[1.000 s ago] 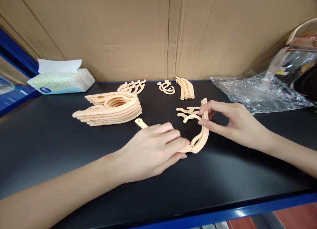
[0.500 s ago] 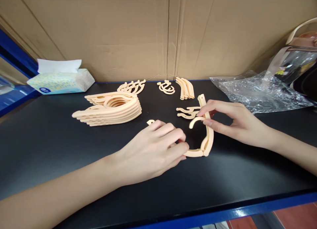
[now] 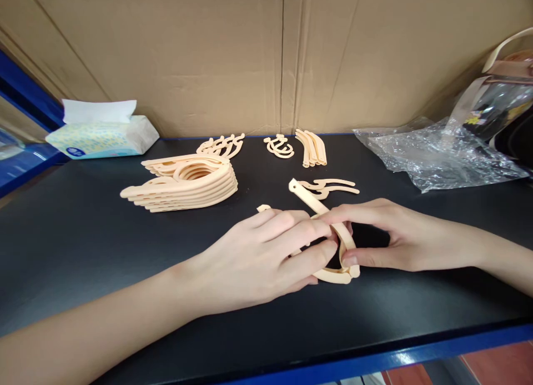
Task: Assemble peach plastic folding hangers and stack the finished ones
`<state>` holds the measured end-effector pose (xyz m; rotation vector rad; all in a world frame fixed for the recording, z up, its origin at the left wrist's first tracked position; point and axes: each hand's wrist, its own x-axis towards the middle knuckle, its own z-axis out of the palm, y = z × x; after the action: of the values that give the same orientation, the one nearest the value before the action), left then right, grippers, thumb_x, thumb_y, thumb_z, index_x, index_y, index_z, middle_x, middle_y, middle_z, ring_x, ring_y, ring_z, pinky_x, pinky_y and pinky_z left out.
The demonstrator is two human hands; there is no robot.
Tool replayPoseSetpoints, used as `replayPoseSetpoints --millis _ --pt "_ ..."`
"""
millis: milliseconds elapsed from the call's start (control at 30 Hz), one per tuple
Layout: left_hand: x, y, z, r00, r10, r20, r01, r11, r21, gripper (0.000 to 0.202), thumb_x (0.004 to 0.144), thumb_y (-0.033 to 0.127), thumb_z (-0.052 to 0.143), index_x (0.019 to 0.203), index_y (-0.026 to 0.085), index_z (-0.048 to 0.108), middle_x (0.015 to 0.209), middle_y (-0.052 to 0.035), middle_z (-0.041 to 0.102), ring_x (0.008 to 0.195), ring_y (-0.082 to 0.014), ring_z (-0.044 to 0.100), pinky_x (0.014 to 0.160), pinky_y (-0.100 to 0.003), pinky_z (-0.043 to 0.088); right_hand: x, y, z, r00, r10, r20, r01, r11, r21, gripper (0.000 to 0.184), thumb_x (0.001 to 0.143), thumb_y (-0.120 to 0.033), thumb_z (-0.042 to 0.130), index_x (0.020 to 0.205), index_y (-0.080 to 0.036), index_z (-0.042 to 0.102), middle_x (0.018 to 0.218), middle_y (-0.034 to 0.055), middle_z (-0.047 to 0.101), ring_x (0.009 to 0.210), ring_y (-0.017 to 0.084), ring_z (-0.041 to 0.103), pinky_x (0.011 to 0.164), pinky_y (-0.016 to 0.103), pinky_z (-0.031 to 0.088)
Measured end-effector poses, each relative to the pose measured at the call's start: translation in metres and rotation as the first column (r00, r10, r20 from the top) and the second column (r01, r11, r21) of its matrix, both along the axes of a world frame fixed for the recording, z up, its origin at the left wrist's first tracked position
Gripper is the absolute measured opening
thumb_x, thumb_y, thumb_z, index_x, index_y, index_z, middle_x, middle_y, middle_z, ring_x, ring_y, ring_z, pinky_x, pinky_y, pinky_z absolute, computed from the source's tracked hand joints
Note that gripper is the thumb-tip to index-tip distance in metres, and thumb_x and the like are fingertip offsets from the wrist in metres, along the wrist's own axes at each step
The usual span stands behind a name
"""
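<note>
Both hands are on a cream plastic folding clothes hanger (image 3: 307,197) low over the black table. My left hand (image 3: 266,251), fingers curled, is closed around its left part, which is mostly hidden; a small pointed end (image 3: 263,208) shows beyond the knuckles. My right hand (image 3: 387,235) pinches the right arm, thumb near the joint at the bottom and fingers higher up. That arm slants up to the left, with a holed tip. The fingertips of both hands meet in the middle, hiding the parts there. Just behind lie two loose wavy strips (image 3: 339,190).
At left, several folded hangers (image 3: 187,190) form a stack. Behind are loose curved pieces (image 3: 222,146), a few hooks (image 3: 281,147) and a bundle of arm pieces (image 3: 312,149). Tissues (image 3: 104,138) stand back left, a clear plastic bag (image 3: 437,157) back right. Cardboard (image 3: 208,57) walls the rear.
The hanger's right arm has swung from nearly upright to leaning left. My right hand has moved down and left toward my left hand. The curved hook it pinched is now hidden.
</note>
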<state>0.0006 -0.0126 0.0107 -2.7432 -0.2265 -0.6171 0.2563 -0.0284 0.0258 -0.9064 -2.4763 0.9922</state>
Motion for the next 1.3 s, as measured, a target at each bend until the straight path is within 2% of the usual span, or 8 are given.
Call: replayPoseSetpoints --millis 200,300,467,600,800,1033,1200,1300 --pt "0.0 0.002 -0.001 0.998 0.038 0.05 -0.039 0.999 0.026 0.019 0.097 0.02 0.056 0.116 0.016 0.059 0.119 -0.0061 0.067 0.108 -0.0203 0.06 0.08 -0.032 0.048 0.003 -0.003 -0.006 0.996 -0.083 -0.012 0.083 0.996 -0.012 0.056 0.097 -0.024 0.052 0.147 -0.03 0.028 0.107 0.003 0.071 0.098 0.017 0.069 0.081 0.028 0.056" --pt "0.0 0.005 -0.003 0.996 0.072 0.056 -0.072 0.997 -0.002 0.025 0.095 0.018 0.059 0.12 0.015 0.058 0.123 -0.0077 0.066 0.11 -0.0221 0.06 0.086 -0.034 0.048 0.004 -0.003 -0.005 0.995 -0.09 0.033 0.09 0.996 0.015 0.059 0.099 -0.024 0.047 0.151 -0.03 0.02 0.107 0.0023 0.072 0.096 0.016 0.069 0.082 0.028 0.055" --pt "0.0 0.007 -0.004 0.989 0.147 0.025 -0.147 0.989 -0.007 0.029 0.097 0.018 0.057 0.126 0.014 0.056 0.129 -0.0079 0.064 0.119 -0.0241 0.055 0.092 -0.037 0.041 0.005 0.001 -0.002 0.992 -0.079 0.096 0.074 0.996 0.055 0.048 0.098 -0.028 0.049 0.145 -0.029 0.04 0.096 0.0002 0.074 0.078 0.015 0.068 0.065 0.024 0.053" --pt "0.0 0.01 -0.004 0.986 0.167 0.001 -0.166 0.981 -0.101 0.028 0.099 0.021 0.056 0.126 0.016 0.056 0.122 -0.0056 0.066 0.108 -0.021 0.059 0.084 -0.034 0.038 0.006 0.004 0.0 0.988 -0.087 0.128 0.073 0.991 0.11 0.041 0.098 -0.029 0.048 0.139 -0.029 0.051 0.094 0.0002 0.074 0.074 0.015 0.068 0.063 0.024 0.052" --pt "-0.001 0.012 -0.006 0.978 0.205 0.033 -0.198 0.968 -0.153 0.023 0.102 0.029 0.049 0.116 0.014 0.06 0.107 -0.0045 0.068 0.089 -0.0196 0.057 0.073 -0.033 0.035 0.007 0.006 -0.006 0.972 -0.145 0.186 0.099 0.967 0.235 0.06 0.084 -0.048 0.069 0.138 -0.029 0.051 0.12 0.0033 0.071 0.102 0.022 0.07 0.082 0.03 0.056" --pt "0.002 0.011 -0.006 0.966 0.246 0.075 -0.227 0.954 -0.194 0.028 0.1 0.038 0.052 0.114 0.015 0.059 0.095 -0.0037 0.066 0.081 -0.0207 0.055 0.069 -0.033 0.035 0.009 0.007 -0.015 0.954 -0.161 0.252 -0.022 0.801 0.598 0.062 0.087 -0.049 0.065 0.136 -0.016 0.049 0.13 0.0129 0.066 0.111 0.026 0.068 0.088 0.037 0.054" --pt "0.001 0.01 -0.006 0.948 0.279 0.154 -0.228 0.932 -0.282 0.027 0.099 0.028 0.055 0.12 0.011 0.053 0.092 -0.0027 0.064 0.082 -0.0172 0.057 0.072 -0.03 0.04 0.007 0.007 -0.013 0.943 -0.224 0.244 -0.037 0.66 0.751 0.044 0.084 -0.037 0.063 0.12 -0.012 0.057 0.114 0.0137 0.072 0.095 0.027 0.07 0.08 0.038 0.052" --pt "-0.002 0.009 -0.009 0.926 0.309 0.215 -0.2 0.887 -0.416 0.052 0.095 0.023 0.057 0.14 0.009 0.034 0.09 -0.0005 0.06 0.082 -0.0146 0.057 0.077 -0.028 0.045 0.01 0.011 -0.011 0.934 -0.291 0.207 0.004 0.589 0.808 0.044 0.082 -0.04 0.061 0.116 -0.011 0.057 0.093 0.011 0.071 0.077 0.025 0.067 0.067 0.036 0.049"
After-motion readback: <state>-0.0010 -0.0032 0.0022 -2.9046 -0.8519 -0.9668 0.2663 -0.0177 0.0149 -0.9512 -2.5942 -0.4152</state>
